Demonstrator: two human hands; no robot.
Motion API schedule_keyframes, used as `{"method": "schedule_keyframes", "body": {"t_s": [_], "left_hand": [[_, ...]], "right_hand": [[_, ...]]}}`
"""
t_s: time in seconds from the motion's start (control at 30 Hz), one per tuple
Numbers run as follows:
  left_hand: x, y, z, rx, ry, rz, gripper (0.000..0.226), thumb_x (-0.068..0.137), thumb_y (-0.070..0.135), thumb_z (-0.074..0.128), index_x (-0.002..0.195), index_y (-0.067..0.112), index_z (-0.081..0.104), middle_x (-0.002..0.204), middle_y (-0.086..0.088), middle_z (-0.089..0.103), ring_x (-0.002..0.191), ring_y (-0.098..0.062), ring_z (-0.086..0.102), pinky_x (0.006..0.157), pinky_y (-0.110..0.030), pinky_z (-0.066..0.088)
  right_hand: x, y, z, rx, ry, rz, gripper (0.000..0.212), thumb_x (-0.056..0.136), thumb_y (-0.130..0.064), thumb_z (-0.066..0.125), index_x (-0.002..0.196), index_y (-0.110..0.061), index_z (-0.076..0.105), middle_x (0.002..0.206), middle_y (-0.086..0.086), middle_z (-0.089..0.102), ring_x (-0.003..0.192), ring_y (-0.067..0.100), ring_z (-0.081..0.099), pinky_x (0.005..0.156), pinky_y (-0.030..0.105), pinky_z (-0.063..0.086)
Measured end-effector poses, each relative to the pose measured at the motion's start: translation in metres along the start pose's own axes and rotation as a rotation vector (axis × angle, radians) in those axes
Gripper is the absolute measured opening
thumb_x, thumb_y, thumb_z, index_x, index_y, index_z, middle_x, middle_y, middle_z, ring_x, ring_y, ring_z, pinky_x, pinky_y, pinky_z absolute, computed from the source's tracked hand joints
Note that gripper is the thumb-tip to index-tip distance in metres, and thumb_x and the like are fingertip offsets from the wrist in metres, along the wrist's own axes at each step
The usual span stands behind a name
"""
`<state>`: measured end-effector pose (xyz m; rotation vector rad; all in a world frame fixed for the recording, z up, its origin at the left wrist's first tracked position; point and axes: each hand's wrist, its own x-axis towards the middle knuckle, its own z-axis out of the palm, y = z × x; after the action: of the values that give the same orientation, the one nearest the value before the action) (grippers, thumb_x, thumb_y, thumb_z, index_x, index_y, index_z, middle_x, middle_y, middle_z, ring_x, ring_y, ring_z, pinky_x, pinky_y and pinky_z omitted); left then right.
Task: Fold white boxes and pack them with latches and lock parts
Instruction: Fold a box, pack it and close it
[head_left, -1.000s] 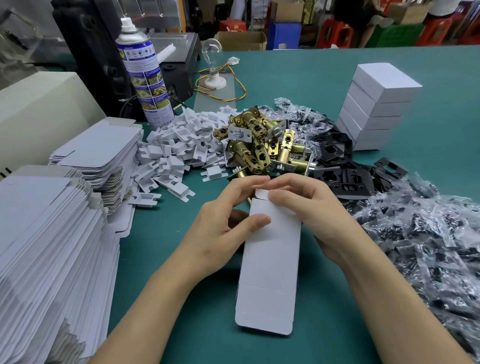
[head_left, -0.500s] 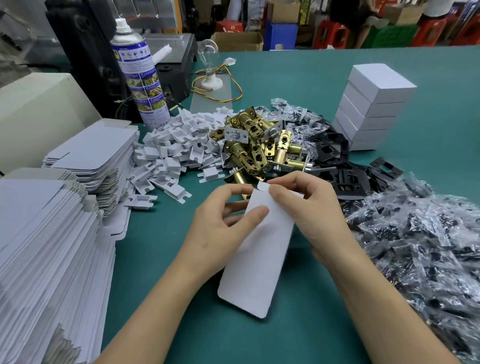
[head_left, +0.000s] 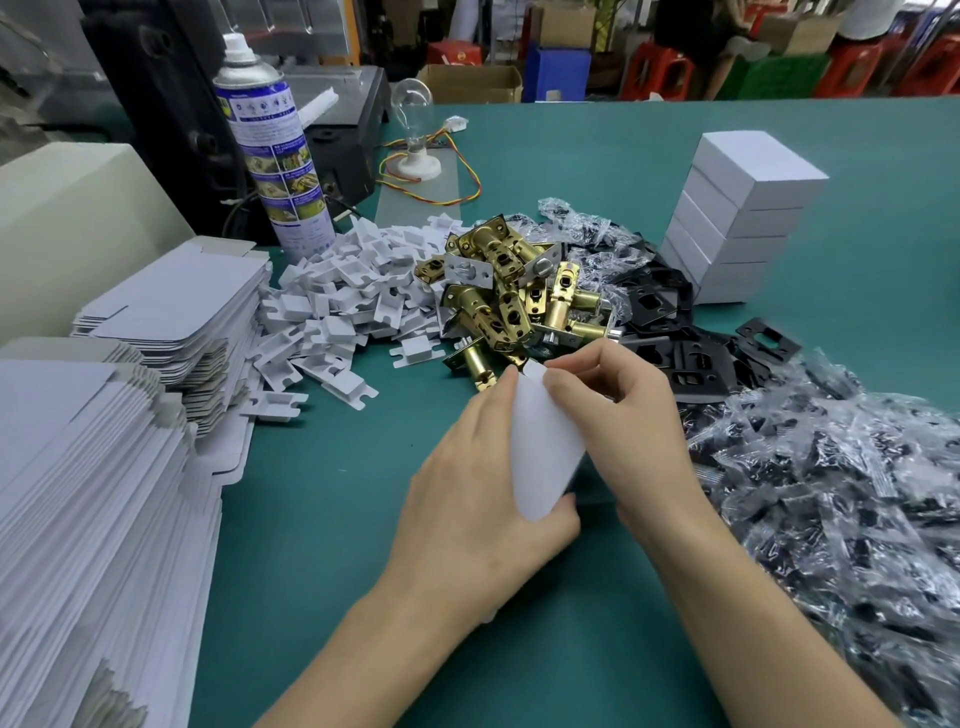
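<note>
Fingers of left hand (head_left: 483, 499) and right hand (head_left: 618, 421) pinch white box blank (head_left: 543, 447) | latches (head_left: 509, 291) just beyond | bagged parts (head_left: 857, 493) right

close head view, forward and down

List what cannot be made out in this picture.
Head view: the white cardboard box is partly covered by the left hand and right hand; its folding state is unclear.
Head view: the label text on the blue-and-white spray can is too small.
Head view: parts inside the clear plastic bags are blurred by glare, and the right edge cuts the pile.
Head view: the stacked closed white boxes hide their contents.
</note>
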<state>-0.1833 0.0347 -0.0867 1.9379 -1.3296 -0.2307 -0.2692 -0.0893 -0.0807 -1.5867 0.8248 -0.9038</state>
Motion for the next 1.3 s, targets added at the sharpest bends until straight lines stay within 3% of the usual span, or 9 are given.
{"method": "schedule_keyframes", "body": {"t_s": [0.17,0.3,0.43,0.7,0.9,1.1,1.3], "left_hand": [[0.001,-0.003,-0.007,0.148,-0.005,0.060,0.097,0.077,0.040,0.068,0.162,0.041,0.021,0.159,0.032,0.030,0.140,0.003,0.036,0.092,-0.021,0.042],[0.001,-0.001,-0.013,0.262,-0.027,0.109,0.098,0.075,0.039,0.068,0.164,0.031,0.028,0.165,0.023,0.034,0.144,0.003,0.032,0.088,-0.018,0.039],[0.002,-0.001,-0.020,0.288,-0.046,0.133,0.097,0.072,0.036,0.074,0.161,0.023,0.038,0.160,0.015,0.046,0.137,-0.002,0.041,0.083,-0.020,0.042],[0.003,-0.006,-0.025,0.304,-0.050,0.187,0.094,0.072,0.054,0.056,0.162,0.031,0.036,0.159,0.023,0.043,0.134,0.000,0.041,0.074,-0.023,0.043],[0.004,-0.012,-0.024,0.271,-0.034,0.189,0.092,0.074,0.055,0.060,0.160,0.034,0.036,0.156,0.027,0.038,0.130,0.003,0.045,0.071,-0.025,0.046],[0.006,-0.014,-0.028,0.232,-0.040,0.191,0.090,0.075,0.058,0.059,0.158,0.044,0.027,0.157,0.032,0.032,0.129,0.002,0.047,0.083,-0.036,0.057],[0.006,-0.015,-0.029,0.237,-0.024,0.172,0.090,0.074,0.058,0.058,0.159,0.039,0.034,0.158,0.028,0.040,0.128,0.000,0.050,0.080,-0.037,0.059]], "right_hand": [[0.002,0.001,-0.002,0.065,-0.019,0.019,0.014,0.088,-0.018,0.073,0.076,-0.020,0.068,0.070,-0.012,0.065,0.066,-0.001,0.055,0.058,0.010,0.042],[0.002,-0.003,-0.002,0.097,-0.014,0.063,0.022,0.090,-0.024,0.078,0.073,-0.019,0.063,0.070,-0.010,0.061,0.068,0.003,0.053,0.064,0.020,0.042],[0.002,-0.006,-0.002,0.134,-0.008,0.121,0.029,0.088,-0.023,0.079,0.066,-0.024,0.061,0.068,-0.009,0.058,0.068,0.006,0.051,0.068,0.029,0.040],[0.004,-0.008,-0.003,0.126,-0.018,0.165,0.029,0.087,-0.022,0.080,0.065,-0.024,0.061,0.069,-0.004,0.058,0.070,0.011,0.052,0.067,0.032,0.041],[0.001,-0.007,-0.004,0.110,-0.079,0.164,0.027,0.087,-0.024,0.077,0.067,-0.025,0.060,0.071,-0.004,0.057,0.071,0.011,0.051,0.067,0.032,0.040],[0.000,-0.010,-0.003,0.111,-0.108,0.130,0.009,0.078,-0.026,0.065,0.069,-0.025,0.065,0.073,-0.010,0.059,0.068,0.002,0.049,0.067,0.030,0.037],[0.001,-0.005,-0.003,0.085,-0.103,0.028,0.013,0.088,-0.013,0.069,0.078,-0.020,0.071,0.072,-0.012,0.066,0.069,-0.001,0.054,0.062,0.013,0.043]]}}
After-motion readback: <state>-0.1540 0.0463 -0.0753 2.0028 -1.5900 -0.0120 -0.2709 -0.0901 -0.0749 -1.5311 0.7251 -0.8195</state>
